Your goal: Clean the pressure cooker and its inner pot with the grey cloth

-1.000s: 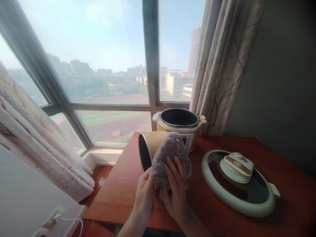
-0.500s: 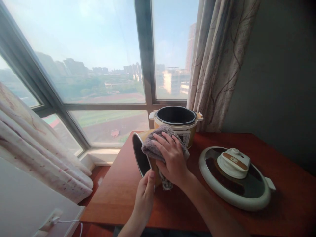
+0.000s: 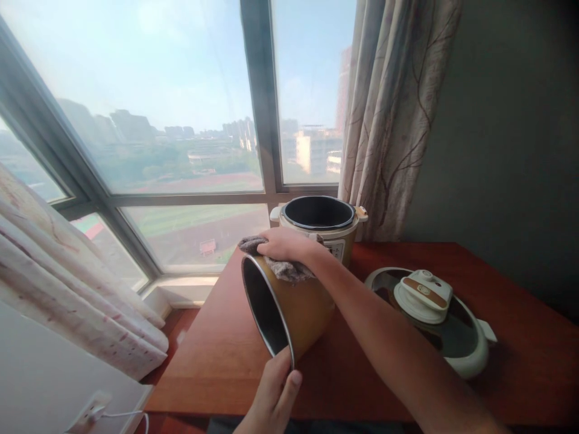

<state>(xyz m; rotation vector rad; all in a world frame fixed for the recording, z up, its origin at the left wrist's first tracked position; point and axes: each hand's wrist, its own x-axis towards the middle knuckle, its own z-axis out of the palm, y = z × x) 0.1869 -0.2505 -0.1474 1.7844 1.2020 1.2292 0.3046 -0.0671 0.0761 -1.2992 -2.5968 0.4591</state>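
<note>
A gold-coloured inner pot (image 3: 298, 307) lies tipped on its side above the red-brown table (image 3: 217, 367), its dark opening facing left. My left hand (image 3: 275, 395) grips the pot's lower rim. My right hand (image 3: 283, 244) presses a grey fluffy cloth (image 3: 284, 268) onto the top of the pot's outer wall, near the rim. Right behind stands the cooker body (image 3: 319, 226), cream and gold, open at the top with a dark inside.
The cooker's round white lid (image 3: 434, 307) lies on the table to the right. Patterned curtains (image 3: 384, 120) hang behind the cooker and at the far left. A large window fills the back. A white socket with a cable (image 3: 97, 407) sits at bottom left.
My right hand has slid the cloth from the pot's near side up over its top toward the far rim. The pot is now closer and tilted more, with my left hand lower on the rim.
</note>
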